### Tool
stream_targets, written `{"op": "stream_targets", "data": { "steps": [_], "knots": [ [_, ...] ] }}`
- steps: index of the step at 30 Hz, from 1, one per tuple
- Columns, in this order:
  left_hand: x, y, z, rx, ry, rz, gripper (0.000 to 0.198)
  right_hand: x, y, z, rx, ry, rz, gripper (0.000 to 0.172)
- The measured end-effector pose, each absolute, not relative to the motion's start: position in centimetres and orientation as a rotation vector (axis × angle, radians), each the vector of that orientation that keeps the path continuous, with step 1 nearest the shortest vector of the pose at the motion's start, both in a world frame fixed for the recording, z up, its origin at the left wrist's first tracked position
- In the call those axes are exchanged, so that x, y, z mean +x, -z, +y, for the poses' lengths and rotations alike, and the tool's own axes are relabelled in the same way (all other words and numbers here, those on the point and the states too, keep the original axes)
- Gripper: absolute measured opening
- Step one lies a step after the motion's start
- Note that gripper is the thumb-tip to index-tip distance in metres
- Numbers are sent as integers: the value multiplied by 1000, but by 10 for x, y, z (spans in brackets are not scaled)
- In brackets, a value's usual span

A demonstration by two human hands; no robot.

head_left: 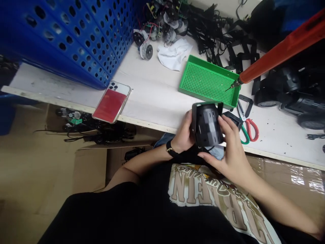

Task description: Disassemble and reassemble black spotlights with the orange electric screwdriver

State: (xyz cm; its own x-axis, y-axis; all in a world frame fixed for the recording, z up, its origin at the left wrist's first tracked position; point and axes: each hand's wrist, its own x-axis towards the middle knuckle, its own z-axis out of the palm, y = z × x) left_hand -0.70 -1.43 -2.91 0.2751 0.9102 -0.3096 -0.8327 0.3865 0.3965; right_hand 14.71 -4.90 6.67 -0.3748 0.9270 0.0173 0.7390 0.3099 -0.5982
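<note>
Head view: black plastic housing [206,124] gripped between both hands, just over the front edge of the white counter [152,84]. Left hand [181,132], wristwatch [170,149] on its wrist, cupped against the housing's left side, with fingers [189,118] curled round behind it. Right hand [230,142] on the housing's right side, fingers [220,127] spread and pressed across its face. Just beside that hand, scissors [247,130] with red and green handles. Farther along the counter, green perforated tray [208,83], with the bit of an orange electric screwdriver [281,51] over its corner. Also white cloth [174,54], wired motors [162,27], phone in a red case [111,101] and blue perforated crate [68,40].
</note>
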Motion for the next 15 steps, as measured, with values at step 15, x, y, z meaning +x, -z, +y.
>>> {"op": "stream_targets", "data": {
  "steps": [15],
  "knots": [
    [-18, 11, 13, 104, -1399, 603, 52, 144, -49, 0, -1422, -949, -1835, 90]
  ]
}}
